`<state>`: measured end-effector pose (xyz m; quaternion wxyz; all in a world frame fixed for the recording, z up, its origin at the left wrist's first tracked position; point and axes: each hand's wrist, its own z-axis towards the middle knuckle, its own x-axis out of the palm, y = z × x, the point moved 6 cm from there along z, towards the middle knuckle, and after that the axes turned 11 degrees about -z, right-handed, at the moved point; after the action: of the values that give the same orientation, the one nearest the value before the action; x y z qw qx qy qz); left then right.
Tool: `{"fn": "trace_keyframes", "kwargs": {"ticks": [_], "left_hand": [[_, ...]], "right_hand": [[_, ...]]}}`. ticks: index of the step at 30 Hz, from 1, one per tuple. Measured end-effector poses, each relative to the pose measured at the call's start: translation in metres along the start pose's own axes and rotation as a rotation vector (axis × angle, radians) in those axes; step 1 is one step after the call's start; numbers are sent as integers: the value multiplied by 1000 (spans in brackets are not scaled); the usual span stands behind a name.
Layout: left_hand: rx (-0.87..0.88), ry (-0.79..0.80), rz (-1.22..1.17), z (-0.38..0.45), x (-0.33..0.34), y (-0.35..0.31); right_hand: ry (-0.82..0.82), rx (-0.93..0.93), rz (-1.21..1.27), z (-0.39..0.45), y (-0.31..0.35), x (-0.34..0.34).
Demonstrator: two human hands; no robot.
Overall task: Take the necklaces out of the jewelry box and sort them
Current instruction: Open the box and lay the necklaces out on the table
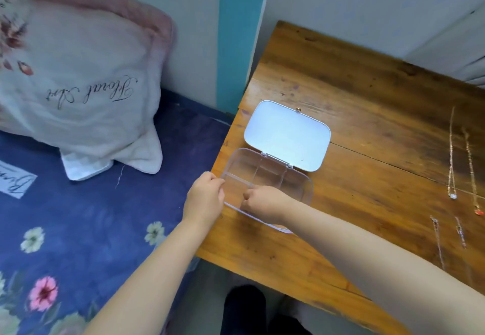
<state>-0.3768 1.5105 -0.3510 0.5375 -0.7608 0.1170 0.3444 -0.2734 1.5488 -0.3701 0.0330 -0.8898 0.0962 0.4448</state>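
A clear plastic jewelry box (296, 185) with divided compartments lies near the left edge of the wooden table (367, 114). Its white lid (287, 136) is folded back flat. My left hand (204, 198) grips the box's left rim. My right hand (265, 200) reaches into a front compartment with fingers curled; what it holds is hidden. The visible compartments look empty. Two gold necklaces (451, 156) (471, 171) lie stretched out at the table's right side. Two thinner silver chains (437, 237) (460, 232) lie below them.
A bed with a blue floral sheet (91, 229) and a white pillow (78, 85) sits left of the table. A white wall and cabinet (446, 40) stand behind the table. A dark shape (244, 305) shows on the floor below the table edge.
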Motion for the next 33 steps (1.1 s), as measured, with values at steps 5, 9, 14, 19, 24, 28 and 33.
{"fn": "trace_keyframes", "kwargs": {"ticks": [5, 9, 14, 19, 24, 28, 33], "left_hand": [[-11, -12, 8, 1, 0, -1], [-20, 26, 76, 4, 1, -2], [67, 26, 214, 3, 6, -29], [247, 123, 231, 11, 41, -87], [381, 257, 194, 8, 96, -159], [452, 372, 228, -4, 144, -205], [488, 430, 314, -19, 194, -250]], "right_hand": [[-56, 10, 47, -7, -4, 2], [-387, 228, 372, -44, -25, -14], [-708, 645, 864, -114, -57, -8], [-811, 872, 1273, -171, -74, 10], [-1047, 1095, 1620, -258, -106, 25], [-1203, 1161, 1773, -326, -133, 35], [-1381, 1228, 1754, -395, -166, 51]]}}
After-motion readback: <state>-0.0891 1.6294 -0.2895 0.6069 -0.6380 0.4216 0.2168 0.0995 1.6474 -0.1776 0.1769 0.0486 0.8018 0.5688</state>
